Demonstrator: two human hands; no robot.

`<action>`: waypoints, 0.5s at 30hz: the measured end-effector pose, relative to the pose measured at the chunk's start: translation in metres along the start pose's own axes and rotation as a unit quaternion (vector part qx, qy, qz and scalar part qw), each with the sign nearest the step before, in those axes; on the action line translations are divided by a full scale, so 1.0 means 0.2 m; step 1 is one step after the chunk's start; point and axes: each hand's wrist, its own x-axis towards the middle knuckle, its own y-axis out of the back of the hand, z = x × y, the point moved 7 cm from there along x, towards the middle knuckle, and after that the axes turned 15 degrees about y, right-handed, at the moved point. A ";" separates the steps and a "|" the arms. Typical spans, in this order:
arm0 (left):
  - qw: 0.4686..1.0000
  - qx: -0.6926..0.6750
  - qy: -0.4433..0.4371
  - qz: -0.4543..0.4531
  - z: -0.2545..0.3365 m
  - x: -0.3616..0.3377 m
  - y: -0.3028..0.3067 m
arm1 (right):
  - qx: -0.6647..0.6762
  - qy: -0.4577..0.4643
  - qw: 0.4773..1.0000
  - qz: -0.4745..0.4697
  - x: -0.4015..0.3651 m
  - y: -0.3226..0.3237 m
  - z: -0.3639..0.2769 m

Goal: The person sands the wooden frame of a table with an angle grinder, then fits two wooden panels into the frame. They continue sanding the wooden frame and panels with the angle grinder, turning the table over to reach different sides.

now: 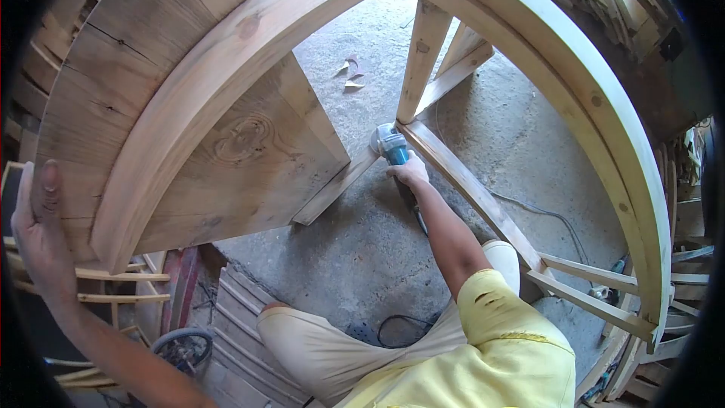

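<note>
My right hand [410, 171] is wrapped round a teal angle grinder [393, 148], whose metal head is at the joint where several wooden bars meet. A long wooden bar [472, 190] runs from there down to the right. On the far left, my left hand [44, 208] rests against the outer edge of a round wooden panel [113, 91], its thumb up and fingers partly hidden. A thick curved wooden rim [196, 98] stands on that panel, and a second curved rim [604, 98] arches over the right side.
Below lies a concrete floor [325, 287] with a few shavings [353, 75]. A cable [555, 217] crosses it on the right. At the lower left are a wheel [183, 349] and a slatted board [245, 332]. Wood scraps [604, 0] are piled at the upper right.
</note>
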 end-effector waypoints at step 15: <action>0.990 0.122 0.058 0.040 -0.09 0.00 -0.01 | -0.064 0.119 0.987 -0.084 -0.33 -0.17 0.03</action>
